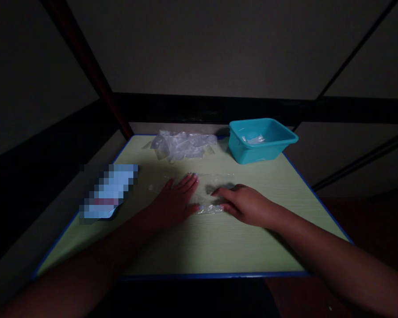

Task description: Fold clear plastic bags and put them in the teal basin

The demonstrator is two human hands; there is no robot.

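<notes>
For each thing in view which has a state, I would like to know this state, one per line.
Clear plastic: laid out, near edge wrinkled
Left hand: palm down, on the plastic
Right hand: fingers bent, thumb at the near edge
Plastic pile: loosely heaped
Turquoise basin: upright, open-topped, some plastic inside
Blue object: pixelated, state unclear

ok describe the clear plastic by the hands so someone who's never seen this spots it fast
Start at the pale green table with the blue edge. Near its middle, the clear plastic lies partly under the left hand, with the right hand at its near edge. It is spread out, unlike the crumpled heap farther back and the piece inside the turquoise basket.
</notes>
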